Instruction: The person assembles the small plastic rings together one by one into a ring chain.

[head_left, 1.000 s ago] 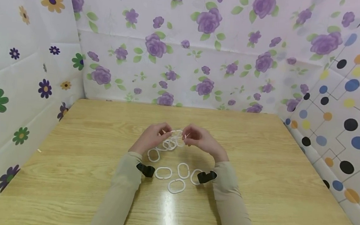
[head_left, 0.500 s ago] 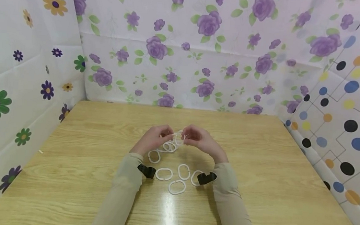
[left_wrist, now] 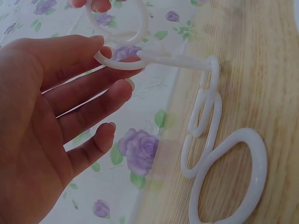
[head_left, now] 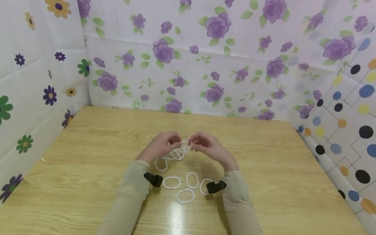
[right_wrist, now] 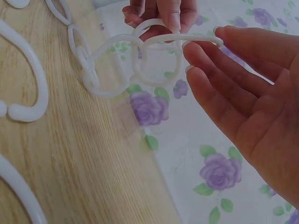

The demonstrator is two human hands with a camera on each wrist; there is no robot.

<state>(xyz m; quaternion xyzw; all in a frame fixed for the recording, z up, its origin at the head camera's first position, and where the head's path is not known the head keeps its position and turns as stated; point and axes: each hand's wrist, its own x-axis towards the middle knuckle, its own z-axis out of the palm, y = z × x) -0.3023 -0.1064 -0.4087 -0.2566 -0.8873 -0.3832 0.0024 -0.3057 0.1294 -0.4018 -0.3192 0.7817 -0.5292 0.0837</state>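
My left hand pinches a white plastic chain link between thumb and index finger, its other fingers spread. Opposite it, my right hand holds another white link by its end, between thumb and fingertips. The two held links cross and look hooked together, but I cannot tell if their gaps are closed. From them a chain of linked white ovals hangs down to the table. Its last link lies flat beside my left wrist.
Several loose white links lie nearer me, among them a sideways oval, an upright one and one in front. Another is partly covered by the right wrist camera. A small white scrap lies at the table's left edge.
The fingertips of both hands have drawn slightly closer together, the left shifting a little to the right. The held links have turned between them. The loose links stay put.
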